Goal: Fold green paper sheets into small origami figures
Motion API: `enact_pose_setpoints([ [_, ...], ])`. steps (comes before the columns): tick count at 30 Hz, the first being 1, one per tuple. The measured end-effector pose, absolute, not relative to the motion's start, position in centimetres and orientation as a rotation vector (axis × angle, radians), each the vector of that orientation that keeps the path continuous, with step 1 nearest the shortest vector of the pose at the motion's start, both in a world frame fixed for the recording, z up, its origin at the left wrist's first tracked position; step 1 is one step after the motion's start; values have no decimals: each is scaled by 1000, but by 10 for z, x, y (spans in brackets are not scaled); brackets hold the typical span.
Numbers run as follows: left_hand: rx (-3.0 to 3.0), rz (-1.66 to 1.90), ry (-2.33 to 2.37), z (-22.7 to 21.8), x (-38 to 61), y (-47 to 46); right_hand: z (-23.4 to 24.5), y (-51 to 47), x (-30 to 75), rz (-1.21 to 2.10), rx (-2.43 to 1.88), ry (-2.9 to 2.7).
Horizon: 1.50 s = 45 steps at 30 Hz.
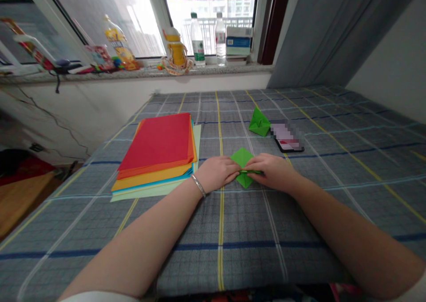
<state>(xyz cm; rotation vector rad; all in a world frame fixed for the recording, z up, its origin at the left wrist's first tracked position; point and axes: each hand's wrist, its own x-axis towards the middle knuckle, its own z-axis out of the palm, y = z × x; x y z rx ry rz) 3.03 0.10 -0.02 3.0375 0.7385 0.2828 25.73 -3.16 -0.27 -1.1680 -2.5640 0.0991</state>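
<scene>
My left hand [216, 173] and my right hand [271, 171] meet at the middle of the plaid cloth [253, 222]. Their fingertips pinch a folded piece of green origami paper [242, 165] from either side, and its points stick out above and below them. Beyond my right hand sits a finished-looking green paper fold [258, 122], next to a black smartphone [286, 136] with a blurred screen. A stack of coloured paper sheets [156, 147], red on top, lies left of my left hand, almost touching it. A silver bracelet [199, 186] circles my left wrist.
The cloth-covered surface runs up to a stone windowsill [149, 72]. On the sill stand plastic water bottles [197, 40], a yellow bottle [175, 48] and a cardboard box [238, 40]. Wooden furniture [20, 200] lies below the surface's left edge.
</scene>
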Motion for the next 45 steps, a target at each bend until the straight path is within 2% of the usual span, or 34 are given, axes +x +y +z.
enact_pose_setpoints([
  [16,2973,325,673,1,26,2,-6,-29,254,439,-1030,-2458],
  [21,3004,300,843,1,28,1,-4,-31,250,392,-1210,-2312],
  [25,2934,319,1041,-2,31,2,-6,-31,248,563,-1317,-2131],
  [33,2778,373,1316,0,38,-4,-7,-26,258,187,-1485,-2331],
  [45,2723,384,1316,5,39,-7,4,-28,262,170,-1524,-2417],
])
